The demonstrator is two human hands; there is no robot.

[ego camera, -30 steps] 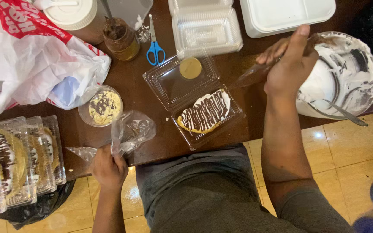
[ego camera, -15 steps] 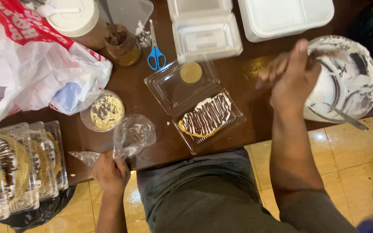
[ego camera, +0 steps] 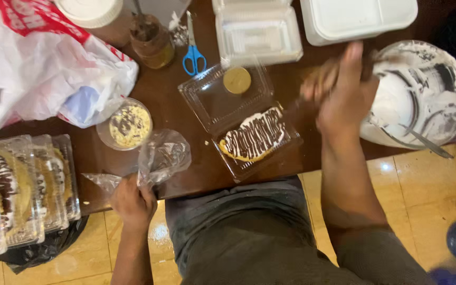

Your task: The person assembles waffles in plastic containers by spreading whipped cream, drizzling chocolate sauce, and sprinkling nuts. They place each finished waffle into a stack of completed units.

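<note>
From the head camera, looking down on a dark brown wooden table, the left hand sits at the table's near edge with its fingers clenched around the twisted end of a clear plastic piping bag smeared with chocolate, which lies on the table just beside a small round clear cup of crumbled topping. The right hand is blurred above the far side, next to a large white bowl streaked with cream and chocolate — whether its fingers grip anything I cannot tell. Between the hands stands an open clear plastic clamshell box holding a flat pastry striped with white cream and chocolate lines. Blue-handled scissors lie farther back, and stacked filled clear boxes sit at the left edge.
</note>
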